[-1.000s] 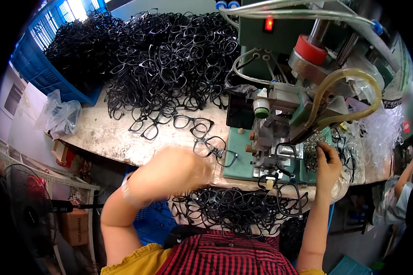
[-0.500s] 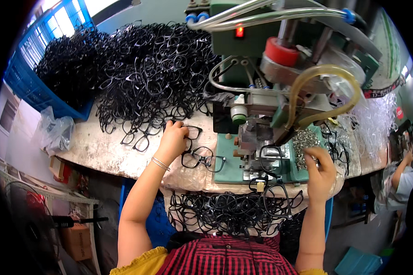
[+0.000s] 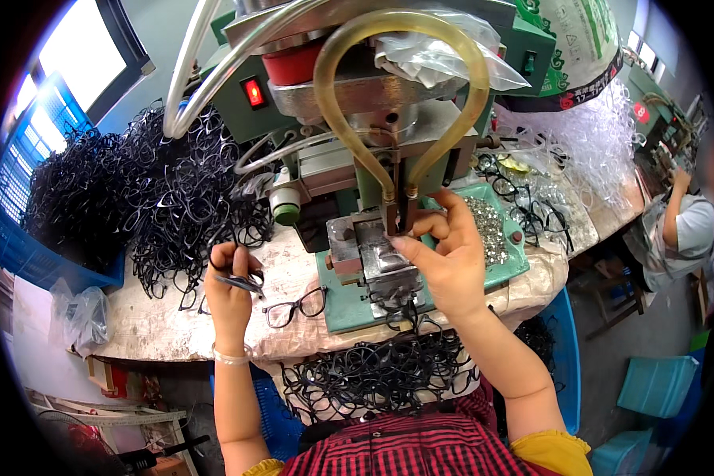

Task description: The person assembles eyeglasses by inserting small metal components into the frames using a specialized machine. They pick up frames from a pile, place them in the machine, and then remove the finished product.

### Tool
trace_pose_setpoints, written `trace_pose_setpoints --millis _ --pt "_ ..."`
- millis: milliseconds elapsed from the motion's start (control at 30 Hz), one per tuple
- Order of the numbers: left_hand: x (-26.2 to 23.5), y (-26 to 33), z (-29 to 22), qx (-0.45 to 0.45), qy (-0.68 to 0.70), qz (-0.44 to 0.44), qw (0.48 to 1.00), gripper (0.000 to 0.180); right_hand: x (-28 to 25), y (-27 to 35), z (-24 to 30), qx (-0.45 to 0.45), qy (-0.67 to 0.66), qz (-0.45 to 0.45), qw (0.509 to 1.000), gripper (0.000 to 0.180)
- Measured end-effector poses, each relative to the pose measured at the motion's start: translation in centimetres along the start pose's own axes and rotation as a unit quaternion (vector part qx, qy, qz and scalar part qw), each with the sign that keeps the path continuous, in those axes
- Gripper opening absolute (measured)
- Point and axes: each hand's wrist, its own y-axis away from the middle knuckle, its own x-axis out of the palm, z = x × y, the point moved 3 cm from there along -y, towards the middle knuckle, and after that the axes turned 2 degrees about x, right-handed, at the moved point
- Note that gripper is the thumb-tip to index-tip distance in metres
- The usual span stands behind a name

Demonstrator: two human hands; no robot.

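Note:
My left hand is closed around a black eyeglass frame above the pale worktop. Another black eyeglass frame lies to its right, beside the machine's green base. My right hand is at the green and metal press, thumb and index finger brought together just below the ends of a looped yellowish tube. Whatever its fingertips hold is too small to make out. Right of that hand is a green tray with many small shiny metal pieces.
A large heap of black eyeglass frames covers the back left, with a blue crate at the far left. More frames lie in front of my body. Clear plastic pieces are piled at the back right. A co-worker is at far right.
My right hand has gone from over the metal pieces to the press, below the tube ends. My left hand has lifted an eyeglass frame off the worktop. The view has shifted.

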Motion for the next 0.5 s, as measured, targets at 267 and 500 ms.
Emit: trace_pose_setpoints --millis 267,500 --pt "8.3 10.7 -7.6 -0.154 0.186 0.499 0.832 0.027 -1.9 1.7 1.6 0.009 0.094 0.058 0.994 0.06" --pt "13.4 9.1 -12.1 -0.428 0.402 0.437 0.682 0.024 -11.8 1.1 -3.4 -0.087 0.663 -0.121 0.734 0.021"
